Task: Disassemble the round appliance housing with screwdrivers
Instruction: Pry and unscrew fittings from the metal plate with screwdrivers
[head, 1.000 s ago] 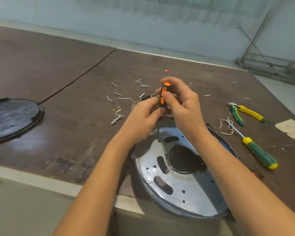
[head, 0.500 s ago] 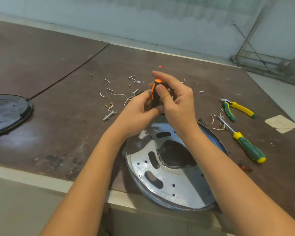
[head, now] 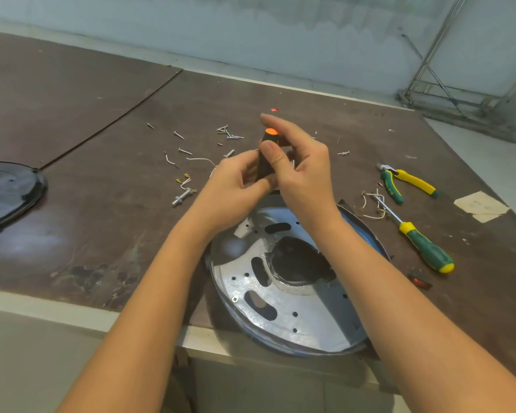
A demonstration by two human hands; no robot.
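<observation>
Near the centre of the frame, the right hand (head: 303, 171) grips the black screwdriver with an orange cap (head: 267, 156), thumb pressed on the near side of the handle and fingers wrapped behind it, holding it roughly upright. The left hand (head: 236, 189) meets it from the left, its fingers curled closed around the lower part of the handle; the shaft and tip are hidden behind the hands. Just below them, in the lower centre, the round silver metal appliance housing (head: 292, 293) lies flat on the dark brown bench (head: 102, 189), its near rim reaching over the bench's front edge, with a dark central opening and several oblong slots. At the right lie a green-and-yellow-handled screwdriver (head: 423, 245) and, above it, green-and-yellow pliers (head: 405, 181), with bits of pale wire (head: 373, 204) between them. Loose screws (head: 228, 132) and a silver bolt (head: 181, 197) are scattered in the upper middle, left of the hands. A round black cover (head: 9, 192) rests at the left edge of the frame.
</observation>
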